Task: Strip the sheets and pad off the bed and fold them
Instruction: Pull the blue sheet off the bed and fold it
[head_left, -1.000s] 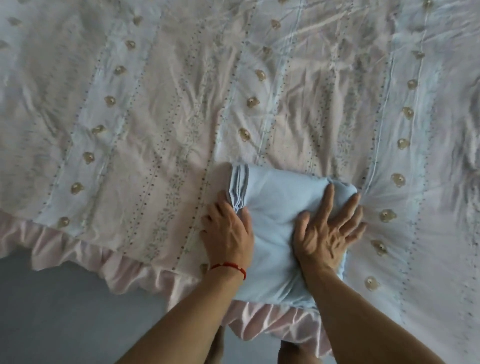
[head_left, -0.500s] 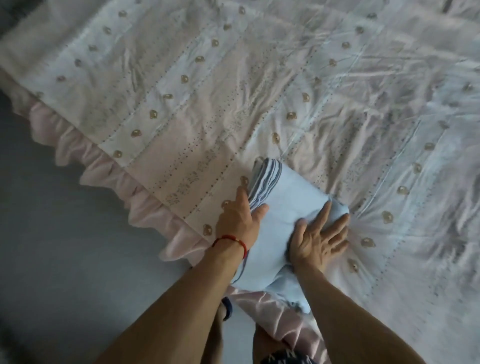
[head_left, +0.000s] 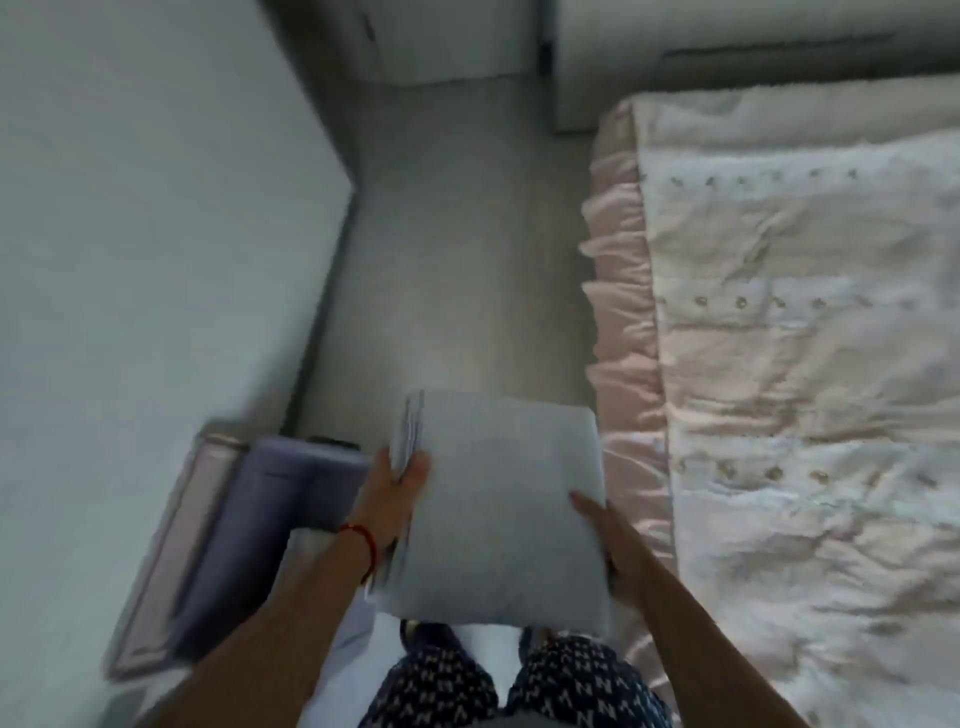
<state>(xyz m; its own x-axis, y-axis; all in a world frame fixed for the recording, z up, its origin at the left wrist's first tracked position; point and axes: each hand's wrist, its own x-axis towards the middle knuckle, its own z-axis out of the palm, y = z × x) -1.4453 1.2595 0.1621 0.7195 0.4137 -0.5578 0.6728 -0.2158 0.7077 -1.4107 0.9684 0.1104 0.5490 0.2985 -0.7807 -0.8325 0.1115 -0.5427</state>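
Note:
A folded pale blue sheet (head_left: 498, 499) hangs in the air over the floor, off the bed. My left hand (head_left: 397, 483) grips its left edge, thumb on top. My right hand (head_left: 597, 525) holds its right side from beneath, most of the fingers hidden under the cloth. The bed (head_left: 810, 395) lies to the right, still covered by a wrinkled white and pink quilted cover with a pink ruffled edge (head_left: 623, 364).
A folded purple cloth (head_left: 260, 514) lies on a pinkish folded piece (head_left: 156, 587) at the lower left, against a white wall (head_left: 145, 234). Grey floor (head_left: 447, 260) runs between wall and bed. White furniture stands at the back. My patterned trousers show below.
Both hands lifted the folded blue sheet off the bed. I turned left, so the bed now lies at the right and the floor aisle is ahead.

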